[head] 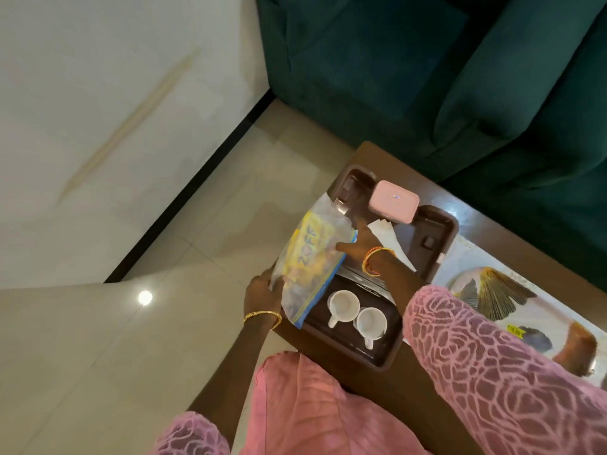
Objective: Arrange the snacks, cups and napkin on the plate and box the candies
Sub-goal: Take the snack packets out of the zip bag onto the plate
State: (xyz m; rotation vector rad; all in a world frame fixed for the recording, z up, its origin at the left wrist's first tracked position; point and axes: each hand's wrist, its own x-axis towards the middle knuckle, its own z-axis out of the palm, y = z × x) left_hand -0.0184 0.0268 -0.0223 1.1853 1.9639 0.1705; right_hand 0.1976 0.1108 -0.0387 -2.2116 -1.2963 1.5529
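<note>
The left hand (262,295) grips the lower edge of a clear zip bag of candies (308,261), fingers curled around it. The right hand (356,243) reaches into the bag's mouth over the brown tray (437,231); its finger state cannot be told.

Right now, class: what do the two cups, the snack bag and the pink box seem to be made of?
Two cups: likely glazed ceramic, white and smooth; plastic is possible. Snack bag: thin clear plastic film, crinkled and see-through, with a blue strip along one edge. Pink box: probably moulded plastic, with rounded corners and a soft sheen.

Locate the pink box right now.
Head view, right of centre: the pink box sits at the brown tray's far end, just beyond the white napkin.
</note>
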